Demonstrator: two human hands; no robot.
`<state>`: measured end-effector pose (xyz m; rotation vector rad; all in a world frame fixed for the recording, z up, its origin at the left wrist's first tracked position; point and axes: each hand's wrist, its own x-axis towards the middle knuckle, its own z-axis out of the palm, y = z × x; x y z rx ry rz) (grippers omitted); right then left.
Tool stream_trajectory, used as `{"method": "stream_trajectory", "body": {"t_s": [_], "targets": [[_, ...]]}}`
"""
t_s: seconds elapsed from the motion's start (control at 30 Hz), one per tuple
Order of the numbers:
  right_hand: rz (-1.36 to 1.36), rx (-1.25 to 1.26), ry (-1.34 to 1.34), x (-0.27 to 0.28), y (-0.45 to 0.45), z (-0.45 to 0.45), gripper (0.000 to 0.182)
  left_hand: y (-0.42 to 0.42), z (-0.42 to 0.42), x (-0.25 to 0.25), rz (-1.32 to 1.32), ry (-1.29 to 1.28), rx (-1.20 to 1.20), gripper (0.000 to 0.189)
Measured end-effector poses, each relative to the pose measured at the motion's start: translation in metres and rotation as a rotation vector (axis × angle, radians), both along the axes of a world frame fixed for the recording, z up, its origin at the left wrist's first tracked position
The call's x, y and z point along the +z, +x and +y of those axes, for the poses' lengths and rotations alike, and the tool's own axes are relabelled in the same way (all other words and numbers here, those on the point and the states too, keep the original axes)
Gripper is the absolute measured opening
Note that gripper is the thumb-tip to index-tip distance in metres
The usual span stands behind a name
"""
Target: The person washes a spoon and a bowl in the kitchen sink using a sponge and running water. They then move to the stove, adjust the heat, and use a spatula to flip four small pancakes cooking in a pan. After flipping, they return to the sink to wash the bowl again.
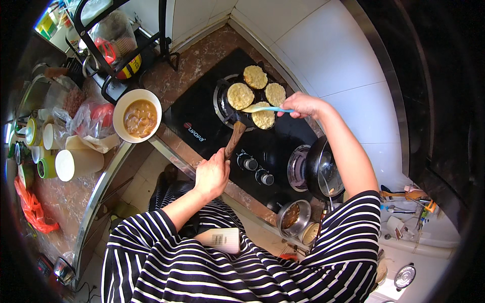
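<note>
My left hand (213, 173) grips the wooden handle (235, 138) of a dark pan with several round wells on the gas hob's left burner. Several round, pale yellow patties (240, 96) sit in the wells. My right hand (299, 105) holds a light blue spatula or spoon (267, 109), its pale end between the left patty and the nearest patty (264, 117). The shaft crosses above the nearest patty. Whether the tip touches food cannot be told.
A white bowl (118, 117) of brown mixture stands left of the black hob (189, 113). On the right burner sits a black wok (322, 166). Nearer me is a steel bowl (305, 214) with brown contents. Cups, plastic bags and a black metal rack (164, 34) occupy the left side.
</note>
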<state>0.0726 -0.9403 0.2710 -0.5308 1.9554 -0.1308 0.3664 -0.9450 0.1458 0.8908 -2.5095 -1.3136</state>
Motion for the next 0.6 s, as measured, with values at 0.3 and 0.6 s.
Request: {"method": "stream_trajectory", "body": {"t_s": [0.3,0.6], "targets": [[-0.34,-0.593,-0.337,-0.066,0.108,0.04,0.028,0.001,-0.002,0.001,0.004,0.033,0.001,0.03],[-0.403,-1.045,-0.542,-0.101,0.157,0.028,0.024,0.0,-0.002,0.004,0.022,-0.01,-0.008,0.026]]}}
